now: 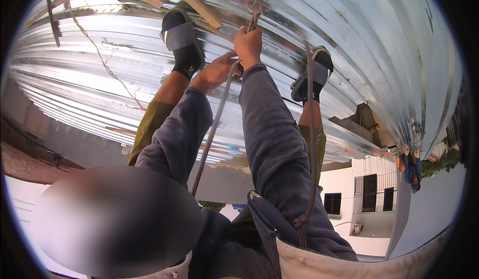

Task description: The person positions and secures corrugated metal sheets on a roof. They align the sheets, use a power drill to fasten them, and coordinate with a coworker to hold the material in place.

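My right hand (248,44) is closed round a brownish metal tool that looks like pliers (253,22), its jaws pointing away from me over the shiny corrugated metal sheet (359,44). Just left of and nearer than it, my left hand (215,74) is bent with curled fingers close to my right wrist. A dark object shows at its fingertips, too hidden to name. A grey cord (214,124) hangs in front of that hand. Between my feet a ribbed rod (212,30) runs toward my hands along the sheet.
My sandalled feet (182,37) stand apart on the ribbed metal. Wooden battens (194,3) lie at the far left. A knotted rope (311,144) hangs beside my right arm. Broken brown boards (366,124) lie at right; a white building (381,219) stands below. A blurred oval hides the lower left.
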Motion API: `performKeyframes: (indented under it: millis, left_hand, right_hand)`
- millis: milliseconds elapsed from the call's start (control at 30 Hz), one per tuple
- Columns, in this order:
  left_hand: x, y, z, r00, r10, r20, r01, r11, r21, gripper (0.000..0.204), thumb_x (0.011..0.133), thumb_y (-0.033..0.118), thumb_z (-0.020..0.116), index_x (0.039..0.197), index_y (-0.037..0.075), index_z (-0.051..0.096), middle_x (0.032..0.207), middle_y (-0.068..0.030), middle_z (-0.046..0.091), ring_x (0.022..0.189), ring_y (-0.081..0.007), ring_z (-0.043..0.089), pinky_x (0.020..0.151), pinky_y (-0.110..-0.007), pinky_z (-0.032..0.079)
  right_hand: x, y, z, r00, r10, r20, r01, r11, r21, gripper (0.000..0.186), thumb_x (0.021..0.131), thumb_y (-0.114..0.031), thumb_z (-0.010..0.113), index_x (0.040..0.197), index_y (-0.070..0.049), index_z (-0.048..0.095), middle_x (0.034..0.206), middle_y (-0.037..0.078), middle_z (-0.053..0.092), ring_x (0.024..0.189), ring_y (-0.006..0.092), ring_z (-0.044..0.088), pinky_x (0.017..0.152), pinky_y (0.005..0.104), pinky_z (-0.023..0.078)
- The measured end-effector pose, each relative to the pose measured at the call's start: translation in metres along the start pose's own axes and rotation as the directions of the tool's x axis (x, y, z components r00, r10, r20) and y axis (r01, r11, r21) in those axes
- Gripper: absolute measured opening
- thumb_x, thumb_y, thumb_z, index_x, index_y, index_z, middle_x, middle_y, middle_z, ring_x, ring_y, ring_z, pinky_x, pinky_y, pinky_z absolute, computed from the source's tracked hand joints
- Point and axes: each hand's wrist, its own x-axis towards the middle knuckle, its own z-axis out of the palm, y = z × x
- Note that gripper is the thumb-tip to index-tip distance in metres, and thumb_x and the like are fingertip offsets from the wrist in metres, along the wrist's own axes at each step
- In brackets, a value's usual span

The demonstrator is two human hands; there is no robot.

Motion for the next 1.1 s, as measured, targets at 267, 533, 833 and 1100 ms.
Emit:
performKeyframes:
  millis: [267,533,833,1100]
  left_hand:
    - [0.005,0.001,0.023,0.923,0.211,-0.322,-0.184,0.976,0.114,0.033,0.096,0.005,0.041,0.126,-0.005,0.051,0.109,-0.0182,0.065,0.088,-0.0245,0.073,0.08,-0.035,0.062]
    - [-0.01,0.047,-0.041,0.805,0.432,-0.408,-0.167,0.824,0.542,0.027,0.096,0.004,0.038,0.119,-0.004,0.049,0.108,-0.0192,0.066,0.085,-0.0242,0.072,0.078,-0.036,0.061]
    - [-0.002,0.085,-0.055,0.736,0.588,-0.337,-0.078,0.567,0.82,0.023,0.091,0.014,0.047,0.106,-0.002,0.056,0.094,-0.0203,0.074,0.092,-0.037,0.073,0.084,-0.046,0.054]
    - [-0.007,0.079,-0.068,0.731,0.567,-0.38,-0.012,0.567,0.824,0.025,0.092,0.015,0.047,0.11,-0.001,0.056,0.095,-0.0198,0.074,0.094,-0.0383,0.072,0.087,-0.048,0.053]
  right_hand:
    - [0.031,0.019,-0.002,0.997,-0.072,0.04,0.043,0.873,0.486,0.043,0.106,-0.042,0.054,0.098,0.0,0.062,0.08,0.007,0.064,0.062,0.0151,0.061,0.055,0.0291,0.052]
    - [0.066,-0.036,-0.023,0.998,-0.029,0.05,-0.019,0.645,0.764,0.039,0.107,-0.032,0.055,0.107,0.005,0.066,0.092,0.012,0.072,0.078,0.0194,0.07,0.068,0.0315,0.06]
    - [0.091,-0.024,-0.008,0.942,0.041,-0.334,0.201,0.73,0.654,0.015,0.098,-0.01,0.068,0.1,0.005,0.065,0.09,0.013,0.071,0.068,0.0185,0.069,0.063,0.0283,0.06]
    - [0.071,-0.042,-0.004,0.965,0.098,-0.244,0.147,0.569,0.809,0.017,0.092,-0.007,0.072,0.098,0.003,0.059,0.085,0.013,0.069,0.068,0.0183,0.069,0.059,0.0286,0.059]
